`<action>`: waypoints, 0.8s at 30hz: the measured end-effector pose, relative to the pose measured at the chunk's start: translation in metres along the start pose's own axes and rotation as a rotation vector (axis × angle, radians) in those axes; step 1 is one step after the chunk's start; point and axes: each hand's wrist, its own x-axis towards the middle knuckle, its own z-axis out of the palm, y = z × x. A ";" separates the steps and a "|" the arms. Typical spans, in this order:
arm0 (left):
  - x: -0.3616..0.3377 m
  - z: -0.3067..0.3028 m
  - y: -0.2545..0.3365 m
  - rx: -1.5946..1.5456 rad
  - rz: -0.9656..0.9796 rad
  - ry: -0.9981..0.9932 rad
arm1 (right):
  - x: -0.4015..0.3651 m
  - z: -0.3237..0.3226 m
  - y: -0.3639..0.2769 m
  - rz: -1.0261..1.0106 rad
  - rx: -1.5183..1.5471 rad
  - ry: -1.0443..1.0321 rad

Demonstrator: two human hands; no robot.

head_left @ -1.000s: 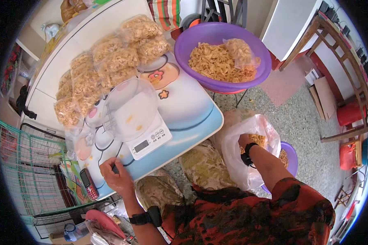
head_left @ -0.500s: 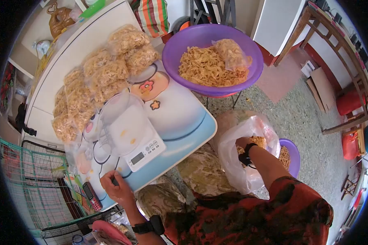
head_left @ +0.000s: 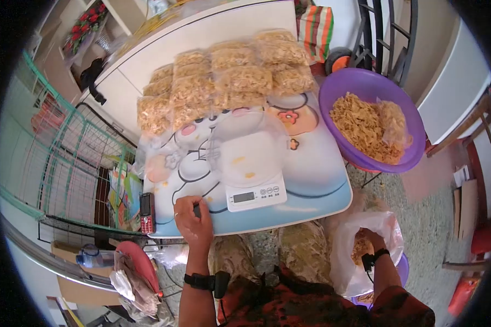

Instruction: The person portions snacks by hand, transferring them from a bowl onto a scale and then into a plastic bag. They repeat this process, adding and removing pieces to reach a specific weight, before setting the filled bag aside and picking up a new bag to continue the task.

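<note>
My left hand [head_left: 193, 218] rests at the table's front edge with its fingers curled closed. A small dark patch shows at the fingers; what they hold, if anything, I cannot make out. To its right stands a white kitchen scale [head_left: 256, 197] with a clear round tray [head_left: 248, 150] on top, a few crumbs in it. My right hand [head_left: 372, 238] is down inside a large translucent plastic bag [head_left: 348, 271] beside my leg. Yellowish-brown flaky pieces [head_left: 360, 248] lie in that bag, and my right fingers are hidden among them.
Filled clear bags [head_left: 243, 82] are stacked along the table's back. A purple basin [head_left: 372, 76] at right holds loose flakes and one filled bag [head_left: 394, 126]. A keypad phone [head_left: 147, 213] lies at the left edge, near a green wire cage [head_left: 73, 169]. Another purple basin [head_left: 402, 270] sits behind the plastic bag.
The view has turned, so the table appears straighter and the basin sits farther right. My left hand stays curled on the table edge; my right hand remains in the plastic bag.
</note>
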 end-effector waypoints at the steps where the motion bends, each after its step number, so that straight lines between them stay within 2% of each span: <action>1: 0.000 0.000 -0.001 0.030 0.002 -0.013 | 0.009 0.000 0.003 0.037 0.129 -0.068; 3: 0.000 0.000 -0.001 0.026 0.010 -0.003 | 0.023 -0.006 -0.007 0.146 0.366 -0.258; 5: 0.001 0.000 -0.002 0.028 0.021 0.000 | 0.021 -0.009 -0.035 0.169 0.321 -0.323; 8: 0.000 0.001 -0.004 0.032 0.031 0.004 | 0.004 0.003 -0.078 0.048 -0.151 -0.128; 11: 0.000 0.001 -0.004 0.042 0.035 0.005 | -0.006 0.016 -0.092 -0.072 -0.540 0.015; 15: 0.000 0.000 -0.005 0.058 0.051 0.006 | 0.015 0.050 -0.058 -0.286 -0.925 0.120; 16: 0.000 0.001 -0.005 0.053 0.058 0.008 | 0.016 0.054 -0.055 -0.288 -0.956 0.150; 17: 0.001 0.001 -0.004 0.058 0.059 0.002 | 0.019 0.062 -0.053 -0.251 -0.932 0.168; 22: 0.000 -0.001 -0.001 0.007 0.010 0.001 | -0.020 0.041 -0.128 0.369 -0.414 0.243; 24: -0.001 -0.002 -0.003 -0.002 -0.003 -0.001 | -0.018 0.038 -0.137 0.475 -0.377 0.264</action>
